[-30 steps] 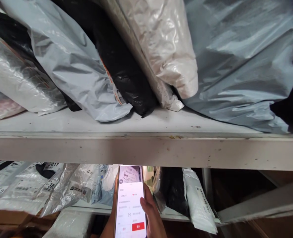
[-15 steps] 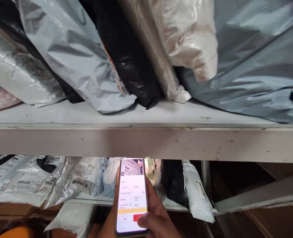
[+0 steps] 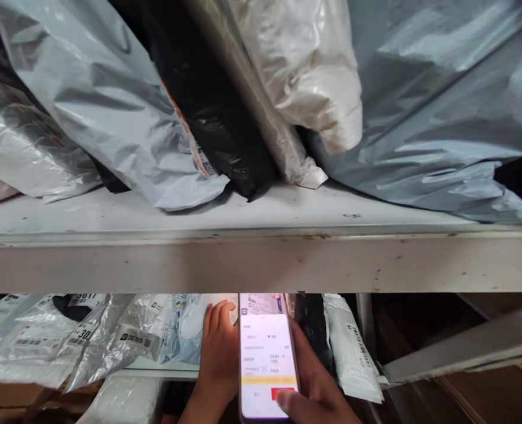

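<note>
Head view: the right hand (image 3: pixel 318 383) wraps its fingers around a phone (image 3: pixel 265 359), thumb on the screen. Left hand (image 3: pixel 219 353) fingers, loosely spread and holding nothing, rest on a pale parcel (image 3: pixel 190 330) just beyond them.

The shelf (image 3: pixel 261 268) looks like white-painted metal, matt, its front edge scuffed and speckled with small rust-brown chips. On it lie plastic mailers: a grey bag (image 3: pixel 111 112) with a soft satin sheen and broad creases, a black bag (image 3: pixel 208 112) of glossy crinkled film, a silvery bag (image 3: pixel 305 76) finely wrinkled and shiny, and a blue-grey bag (image 3: pixel 442 112), smooth and faintly glossy. Below, clear bags (image 3: pixel 124 335) of shiny film carry matt paper labels. The phone (image 3: pixel 265 365) has a smooth, glossy glass screen.
</note>
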`<state>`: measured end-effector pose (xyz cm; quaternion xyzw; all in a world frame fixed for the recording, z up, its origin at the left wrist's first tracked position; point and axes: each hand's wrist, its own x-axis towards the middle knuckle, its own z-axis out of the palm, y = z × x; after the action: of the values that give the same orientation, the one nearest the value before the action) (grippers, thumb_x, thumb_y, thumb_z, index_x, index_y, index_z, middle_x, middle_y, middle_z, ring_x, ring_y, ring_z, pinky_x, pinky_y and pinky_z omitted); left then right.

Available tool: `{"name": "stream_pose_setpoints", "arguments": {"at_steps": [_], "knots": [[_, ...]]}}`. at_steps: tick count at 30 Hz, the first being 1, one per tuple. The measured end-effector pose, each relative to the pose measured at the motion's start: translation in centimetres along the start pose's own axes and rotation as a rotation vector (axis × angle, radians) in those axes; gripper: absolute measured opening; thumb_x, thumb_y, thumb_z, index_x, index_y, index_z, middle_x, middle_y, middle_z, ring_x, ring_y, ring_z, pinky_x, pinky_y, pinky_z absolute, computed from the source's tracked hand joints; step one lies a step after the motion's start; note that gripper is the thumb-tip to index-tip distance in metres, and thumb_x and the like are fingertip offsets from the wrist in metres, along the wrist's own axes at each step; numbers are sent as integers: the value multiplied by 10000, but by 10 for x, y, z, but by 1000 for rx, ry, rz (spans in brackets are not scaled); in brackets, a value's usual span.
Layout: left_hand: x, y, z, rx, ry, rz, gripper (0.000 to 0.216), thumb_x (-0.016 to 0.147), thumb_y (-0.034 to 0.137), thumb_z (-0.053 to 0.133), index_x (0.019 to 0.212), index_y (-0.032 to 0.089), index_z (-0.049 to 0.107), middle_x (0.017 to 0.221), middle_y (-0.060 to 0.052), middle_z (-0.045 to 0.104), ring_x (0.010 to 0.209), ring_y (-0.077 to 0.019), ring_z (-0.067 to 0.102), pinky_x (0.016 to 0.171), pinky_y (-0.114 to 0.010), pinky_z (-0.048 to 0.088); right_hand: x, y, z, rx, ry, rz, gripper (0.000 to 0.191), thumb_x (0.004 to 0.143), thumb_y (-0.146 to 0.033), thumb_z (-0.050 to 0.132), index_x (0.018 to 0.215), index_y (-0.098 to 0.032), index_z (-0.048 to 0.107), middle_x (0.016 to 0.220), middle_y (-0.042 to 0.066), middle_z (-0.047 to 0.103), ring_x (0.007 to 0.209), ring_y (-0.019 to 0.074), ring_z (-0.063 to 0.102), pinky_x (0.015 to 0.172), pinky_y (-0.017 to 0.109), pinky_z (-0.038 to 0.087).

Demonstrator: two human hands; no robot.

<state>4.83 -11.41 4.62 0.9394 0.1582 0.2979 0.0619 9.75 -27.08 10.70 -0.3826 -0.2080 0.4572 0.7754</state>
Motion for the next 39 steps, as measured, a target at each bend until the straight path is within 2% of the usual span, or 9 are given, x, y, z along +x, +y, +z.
{"name": "stream_pose_setpoints", "arguments": {"at_steps": [4,8,12,16,19,23,28,33,39], "knots": [[-1,-1,-1,-13,29,14,469,736,202,577,1201,266,551,1066,-80,515,1102,-268,454,1048,-513,257,-2,-7,-15,1,97,-86,862,653,-286,744,1364,-302,258,1334,82,541,1238,260,476,1014,389,361],[-4,-5,1,78,38,107,527,720,116,520,1231,246,504,1106,-82,479,1100,-264,434,1047,-496,234,-4,-14,-24,36,175,-119,891,668,-270,728,1378,-355,198,1355,44,523,1294,227,409,1065,384,301],[1,-6,0,120,70,138,394,819,248,481,1198,141,469,1071,-99,557,1042,-250,478,1022,-453,251,-7,-23,-34,186,142,-63,959,568,-331,749,1373,-378,231,1316,38,560,1231,294,479,1020,448,355],[12,-5,-3,144,193,13,345,876,405,437,1035,108,511,842,-85,644,815,-220,568,846,-377,396,-8,-31,-49,347,128,-76,790,605,-374,668,1329,-374,352,1207,39,642,1122,331,563,934,498,429],[18,-6,-6,187,257,-13,192,891,287,430,817,156,550,632,-31,617,625,-184,567,727,-332,423,-6,-34,-54,363,115,-116,689,638,-347,620,1299,-322,427,1133,49,682,1111,326,566,923,487,442],[19,-6,-13,257,257,-60,181,820,171,457,744,175,621,512,4,548,548,-180,548,774,-384,421,-4,-30,-52,371,113,-143,664,649,-316,605,1291,-319,434,1110,35,692,1093,308,577,920,467,444],[19,-6,-16,454,198,-155,198,754,168,524,850,196,695,751,-98,626,805,-314,558,783,-513,413,-4,-25,-48,332,155,-106,730,620,-322,658,1298,-359,391,1136,27,674,1079,301,589,914,454,442],[17,-9,-4,229,-20,158,412,753,-40,440,979,228,657,1016,-8,682,955,-205,584,952,-430,386,-6,-21,-34,288,121,-74,814,562,-322,710,1299,-323,365,1101,49,682,1100,310,572,900,441,441],[16,7,-6,83,-93,-82,178,801,165,520,910,209,654,1086,-49,657,1049,-228,573,1054,-470,292,-3,7,-20,333,-17,36,984,478,-257,778,1323,-285,277,1063,66,694,1074,320,601,899,438,425]]}}
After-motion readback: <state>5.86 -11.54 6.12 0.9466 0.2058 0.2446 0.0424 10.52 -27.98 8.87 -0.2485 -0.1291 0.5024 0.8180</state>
